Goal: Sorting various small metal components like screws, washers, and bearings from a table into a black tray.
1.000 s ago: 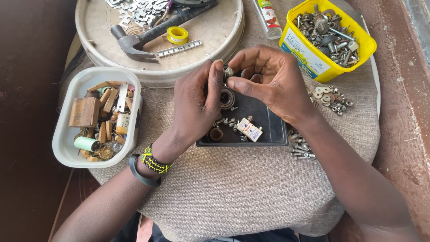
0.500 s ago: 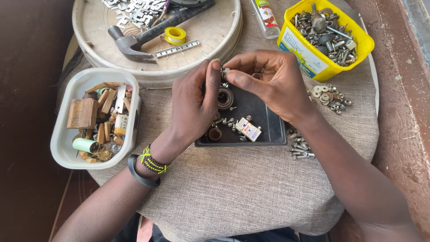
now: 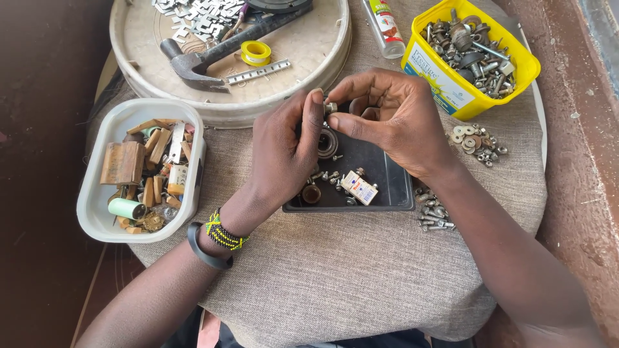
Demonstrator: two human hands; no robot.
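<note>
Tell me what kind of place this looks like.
Probably a small repair or tinkering bench, set up on a cloth-covered table. A hammer lies in a round tray, a yellow tub holds screws and nuts, and both hands work over a black parts tray.

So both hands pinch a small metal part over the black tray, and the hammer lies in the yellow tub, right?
Not quite. The head view shows the hammer lying in the round beige tray, not the yellow tub, which holds bolts and nuts. The left hand and right hand do pinch a small metal part over the black tray.
</note>
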